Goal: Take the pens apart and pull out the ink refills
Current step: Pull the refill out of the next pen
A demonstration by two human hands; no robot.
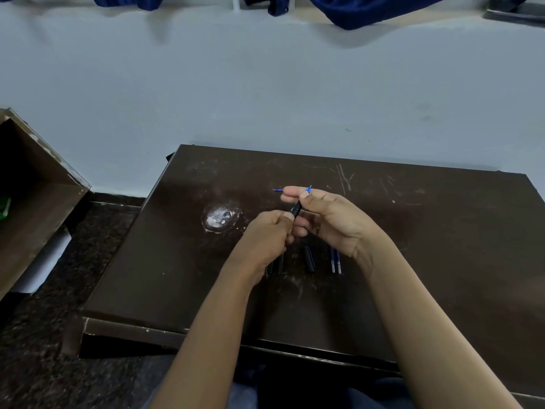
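Observation:
Both hands hold one black pen (296, 210) above the dark brown table (177, 261). My left hand (267, 234) grips the pen's lower end. My right hand (321, 215) pinches its upper part, where a blue tip (308, 189) sticks out past the fingers. A thin blue refill point (277, 190) pokes out left of my right fingers. On the table below lie a black cap (309, 259), two blue ink refills (335, 260) side by side, and black pen parts (280, 264) partly hidden under my left hand.
A round white scuffed patch (219, 219) marks the table left of the hands. A brown wooden box (32, 196) stands open at the far left on the dark speckled floor. A pale wall rises behind the table, with blue cloth (362, 10) hanging at the top.

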